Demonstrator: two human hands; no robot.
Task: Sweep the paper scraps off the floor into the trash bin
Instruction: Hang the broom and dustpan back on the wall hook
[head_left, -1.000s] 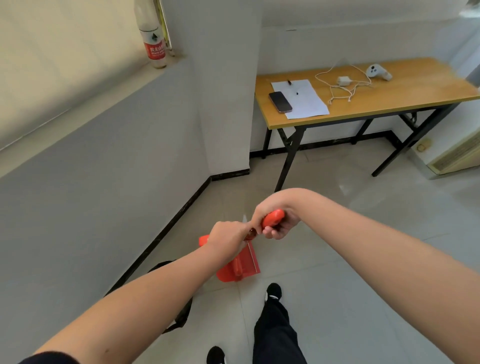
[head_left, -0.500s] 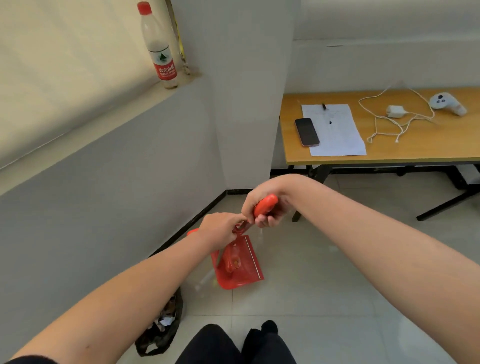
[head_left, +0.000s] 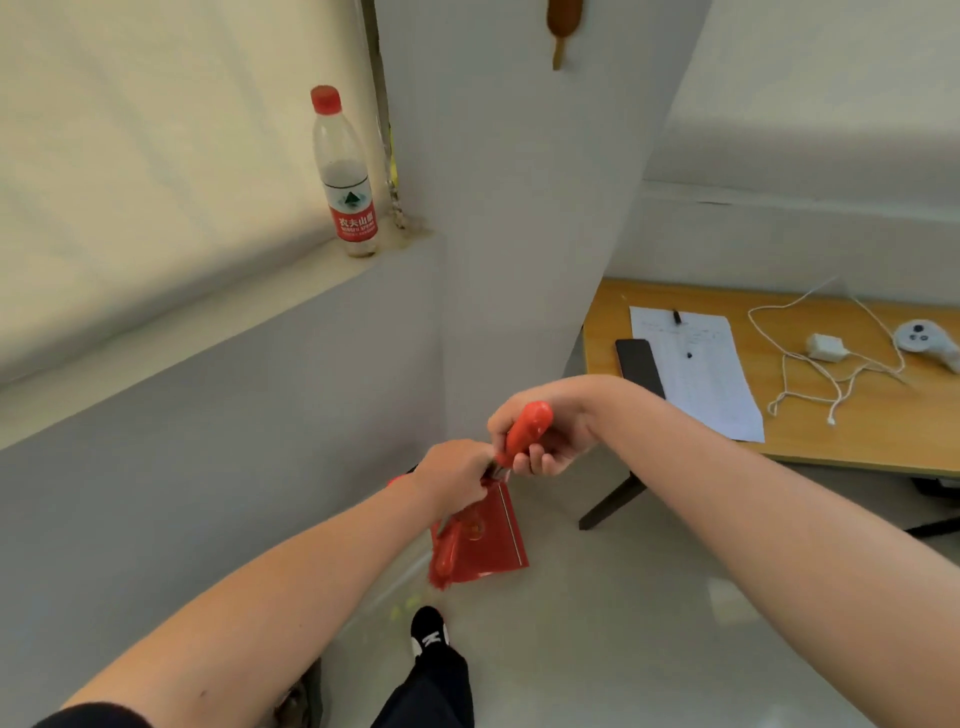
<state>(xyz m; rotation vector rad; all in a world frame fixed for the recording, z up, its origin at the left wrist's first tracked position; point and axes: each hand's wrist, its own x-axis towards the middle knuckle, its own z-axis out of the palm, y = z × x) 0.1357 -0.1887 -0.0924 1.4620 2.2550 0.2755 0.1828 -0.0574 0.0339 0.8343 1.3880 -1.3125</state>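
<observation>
Paper scraps show only as faint yellowish specks on the floor just ahead of my shoe, though blur makes that uncertain. Directly above them hangs the red dustpan, its long axis running down from my grip. My left hand is closed on the dustpan's stem; my right hand, slightly farther, is wrapped around an orange handle. Beyond, the bottle label reads "农夫山泉".

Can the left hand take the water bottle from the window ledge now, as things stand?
Probably not at once. The left hand is closed on the red dustpan, well below the bottle. Nothing stands between them, but that hand would first have to let go.
</observation>
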